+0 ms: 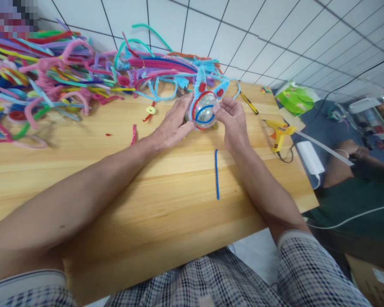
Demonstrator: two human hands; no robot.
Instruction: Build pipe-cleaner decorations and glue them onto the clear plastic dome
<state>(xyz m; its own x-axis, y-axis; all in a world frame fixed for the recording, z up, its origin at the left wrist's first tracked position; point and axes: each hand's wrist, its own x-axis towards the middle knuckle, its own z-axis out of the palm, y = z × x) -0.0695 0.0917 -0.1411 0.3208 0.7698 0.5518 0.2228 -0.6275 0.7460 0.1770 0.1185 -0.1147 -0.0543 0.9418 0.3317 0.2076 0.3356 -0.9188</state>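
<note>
A clear ball (208,101) is edged with red and pale fuzzy stems and topped by two light blue fuzzy ears (200,82) with red patches. My left hand (176,123) is closed around its left side, steadying it on the table. Across the ball's front curves a blue pipe cleaner (199,115). Its right end is pinched between the thumb and fingers of my right hand (233,117). A second blue pipe cleaner (216,175), straight and short, lies on the wood nearer to me.
Heaped pipe cleaners (60,85) of many colours fill the table's left and back. A yellow utility knife (249,103) and a yellow glue gun (278,134) lie at the right. Beyond the table edge are a white power adapter (310,157), a green bag (296,98) and another person's arm (339,162).
</note>
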